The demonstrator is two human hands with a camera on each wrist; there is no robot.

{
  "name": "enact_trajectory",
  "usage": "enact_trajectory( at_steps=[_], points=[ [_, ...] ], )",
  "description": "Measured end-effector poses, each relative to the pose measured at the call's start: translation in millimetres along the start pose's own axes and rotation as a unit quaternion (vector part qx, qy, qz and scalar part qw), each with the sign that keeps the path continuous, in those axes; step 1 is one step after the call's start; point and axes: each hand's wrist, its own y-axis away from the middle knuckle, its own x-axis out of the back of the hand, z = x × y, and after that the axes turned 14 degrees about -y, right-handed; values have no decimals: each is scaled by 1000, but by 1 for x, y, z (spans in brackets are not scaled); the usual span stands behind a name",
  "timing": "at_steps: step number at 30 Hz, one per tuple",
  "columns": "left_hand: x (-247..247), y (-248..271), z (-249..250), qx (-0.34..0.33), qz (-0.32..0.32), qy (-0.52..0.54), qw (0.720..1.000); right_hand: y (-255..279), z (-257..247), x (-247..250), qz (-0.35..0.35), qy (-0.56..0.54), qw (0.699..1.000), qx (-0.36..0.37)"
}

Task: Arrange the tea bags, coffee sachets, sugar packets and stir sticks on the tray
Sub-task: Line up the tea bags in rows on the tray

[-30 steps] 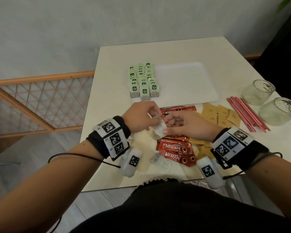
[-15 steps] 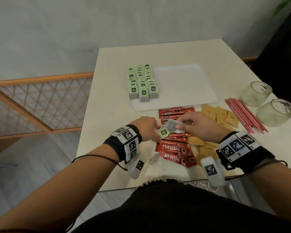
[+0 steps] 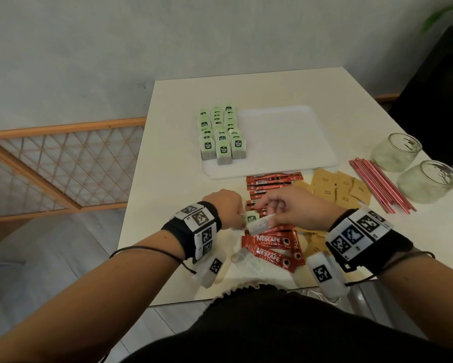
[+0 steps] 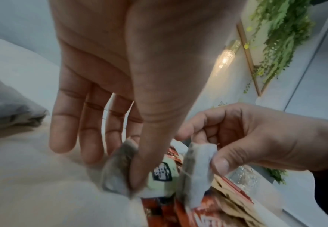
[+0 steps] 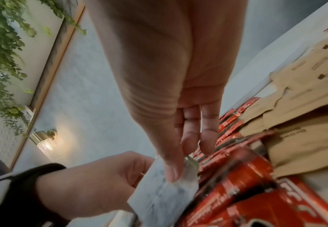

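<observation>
My left hand (image 3: 239, 221) and right hand (image 3: 270, 218) meet above the red coffee sachets (image 3: 272, 247) near the table's front edge. In the left wrist view my left hand (image 4: 134, 169) pinches a greyish tea bag (image 4: 116, 170) between thumb and fingers. My right hand (image 4: 213, 153) pinches a white tea bag (image 4: 198, 173) by its top. A green tag (image 4: 163, 170) shows between the two bags. The white tray (image 3: 285, 142) holds rows of green-tagged tea bags (image 3: 220, 134) on its left side.
Brown sugar packets (image 3: 335, 187) lie right of the sachets, with red stir sticks (image 3: 377, 184) beyond them. Two glass jars (image 3: 395, 150) (image 3: 429, 180) stand at the right edge. A loose tea bag (image 3: 246, 260) lies by the front edge. A wooden lattice rail (image 3: 63, 163) runs at the left.
Both hands held one white bundle together; they have since drawn slightly apart and lower, each with a tea bag, and a green tag has come into view between them.
</observation>
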Motion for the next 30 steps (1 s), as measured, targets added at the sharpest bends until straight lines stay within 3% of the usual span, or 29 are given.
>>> enact_trajectory(
  at_steps=[5,9,14,17,19,25,28,30],
  points=[
    [12,8,-3,-55,59,101,992,-5,0,-5,10,28,999,13],
    [14,21,2,-98,46,169,980,-1,-3,-3,32,87,995,20],
    [-8,38,7,-135,-26,72,988,8,-3,6,35,105,994,10],
    [-21,37,4,-115,-50,21,992,12,-5,10,34,91,995,2],
    [-21,33,0,-90,-43,54,994,14,-8,12,33,77,996,9],
    [-1,23,-15,-35,32,127,991,12,-17,10,-18,40,999,26],
    [14,25,-18,-51,73,173,981,9,-22,6,-20,21,999,25],
    [23,29,-17,-73,67,221,970,6,-26,3,-15,40,999,25]
  ],
)
